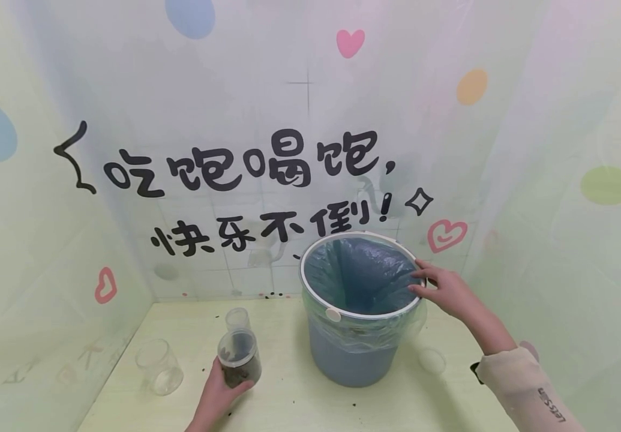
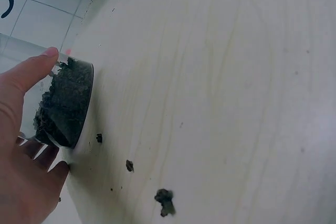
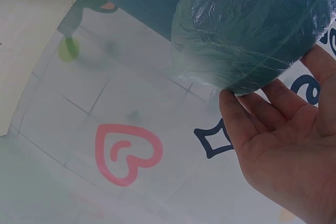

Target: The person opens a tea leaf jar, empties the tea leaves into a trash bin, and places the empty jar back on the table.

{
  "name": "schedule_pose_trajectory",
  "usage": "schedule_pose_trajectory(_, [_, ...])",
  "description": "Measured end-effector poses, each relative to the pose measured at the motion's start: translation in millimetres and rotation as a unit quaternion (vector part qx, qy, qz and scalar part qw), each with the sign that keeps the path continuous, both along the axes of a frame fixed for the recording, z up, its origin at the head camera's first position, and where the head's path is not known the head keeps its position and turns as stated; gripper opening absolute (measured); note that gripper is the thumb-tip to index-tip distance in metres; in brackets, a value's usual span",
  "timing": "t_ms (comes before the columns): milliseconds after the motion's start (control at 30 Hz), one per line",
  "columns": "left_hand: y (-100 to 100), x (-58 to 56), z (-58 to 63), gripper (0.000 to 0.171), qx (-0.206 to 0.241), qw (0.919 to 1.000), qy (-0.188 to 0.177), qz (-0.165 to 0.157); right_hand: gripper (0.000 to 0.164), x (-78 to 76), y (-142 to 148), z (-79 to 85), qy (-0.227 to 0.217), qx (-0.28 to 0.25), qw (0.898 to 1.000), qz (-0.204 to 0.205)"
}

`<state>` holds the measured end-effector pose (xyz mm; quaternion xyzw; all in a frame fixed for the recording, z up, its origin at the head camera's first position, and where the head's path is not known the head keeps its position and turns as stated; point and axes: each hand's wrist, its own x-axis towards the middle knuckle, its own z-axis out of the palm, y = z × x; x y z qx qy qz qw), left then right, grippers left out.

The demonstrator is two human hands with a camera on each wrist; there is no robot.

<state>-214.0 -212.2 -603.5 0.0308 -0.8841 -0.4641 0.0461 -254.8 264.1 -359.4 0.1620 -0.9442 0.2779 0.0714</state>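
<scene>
My left hand (image 1: 224,390) grips a clear plastic jar (image 1: 239,354) partly filled with dark, crumbly flakes (image 2: 65,103). In the left wrist view, the thumb lies along one side of the jar and the fingers curl round the other. A blue-grey trash can (image 1: 350,354) with a white rim stands to the right, lined with a thin translucent bag (image 1: 375,270). My right hand (image 1: 447,291) holds the can's right rim, its fingertips reaching over the edge. Part of those fingers is hidden by the bagged can in the right wrist view.
A clear empty jar (image 1: 160,369) stands at the left of the table (image 1: 272,408), and another clear container (image 1: 237,318) behind the held jar. A clear round lid (image 1: 432,361) lies right of the can. Dark crumbs (image 2: 164,202) are scattered about. Printed curtains enclose the table.
</scene>
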Motion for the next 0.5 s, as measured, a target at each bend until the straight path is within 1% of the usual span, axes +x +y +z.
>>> schedule_pose_trajectory(133, [1.4, 0.3, 0.9, 0.106, -0.001, 1.0000, 0.009, 0.004, 0.043, 0.7, -0.2, 0.5, -0.001, -0.001, 1.000, 0.001])
schedule_pose_trajectory(367, [3.9, -0.9, 1.0, 0.105, 0.010, 0.9998, -0.001, 0.015, 0.041, 1.1, 0.3, 0.7, 0.003, 0.001, 1.000, 0.001])
schedule_pose_trajectory(500, [4.6, -1.5, -0.1, 0.105, 0.015, 0.9997, -0.001, 0.018, 0.041, 1.3, 0.5, 0.3, 0.004, 0.000, 1.000, 0.002])
